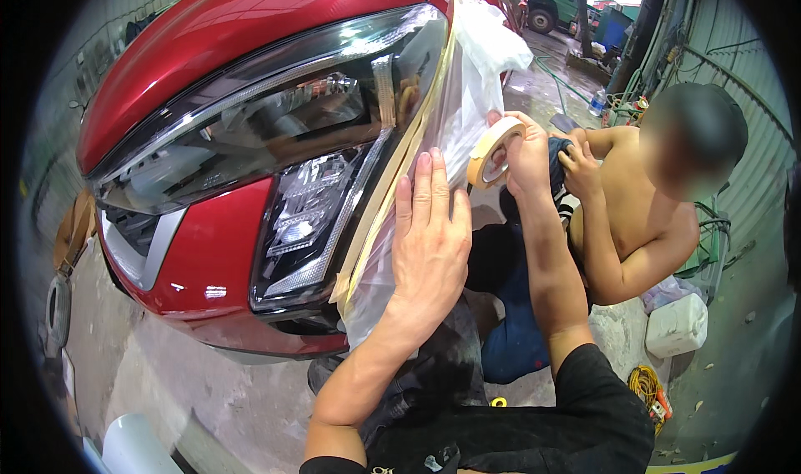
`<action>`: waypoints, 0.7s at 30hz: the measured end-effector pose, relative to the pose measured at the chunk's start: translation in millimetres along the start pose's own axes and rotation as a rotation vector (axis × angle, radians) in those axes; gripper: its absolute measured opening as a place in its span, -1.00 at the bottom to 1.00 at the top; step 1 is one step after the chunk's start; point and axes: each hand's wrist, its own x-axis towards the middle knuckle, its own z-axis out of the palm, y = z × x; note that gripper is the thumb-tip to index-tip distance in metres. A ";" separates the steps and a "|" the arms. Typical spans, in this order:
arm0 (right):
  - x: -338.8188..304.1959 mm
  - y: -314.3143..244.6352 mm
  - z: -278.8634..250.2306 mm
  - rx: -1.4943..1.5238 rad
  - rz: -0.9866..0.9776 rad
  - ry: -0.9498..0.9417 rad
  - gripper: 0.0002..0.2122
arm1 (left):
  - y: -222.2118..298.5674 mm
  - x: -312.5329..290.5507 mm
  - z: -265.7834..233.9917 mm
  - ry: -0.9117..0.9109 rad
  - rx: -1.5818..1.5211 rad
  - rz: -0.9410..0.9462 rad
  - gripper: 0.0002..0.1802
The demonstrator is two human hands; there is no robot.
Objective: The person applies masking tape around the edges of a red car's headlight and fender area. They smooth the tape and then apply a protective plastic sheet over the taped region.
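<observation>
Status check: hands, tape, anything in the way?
Left hand flat on plastic sheet. Right hand grips masking tape roll. Another person crouches close behind.

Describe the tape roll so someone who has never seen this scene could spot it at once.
Start at the red car's headlight and follow the clear plastic sheet along its right edge. The tape roll is there, held in the right hand: the only beige ring in view.

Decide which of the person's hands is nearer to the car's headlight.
Left. The left hand lies flat on the clear plastic sheet right beside the headlight. The right hand is farther away, holding a roll of masking tape.
</observation>
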 end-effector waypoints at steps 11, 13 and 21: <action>83.4 -50.5 28.1 -0.487 -0.358 0.044 -0.25 | 19.6 26.0 22.4 0.227 -0.194 -0.001 -0.57; 81.9 -62.6 52.3 -0.586 -0.283 0.028 -0.10 | 16.7 26.2 23.9 0.212 -0.257 -0.023 -0.59; 107.3 -40.7 19.3 -0.103 -0.091 -0.190 -0.81 | 12.5 31.3 -5.0 0.356 -0.178 -0.058 -0.54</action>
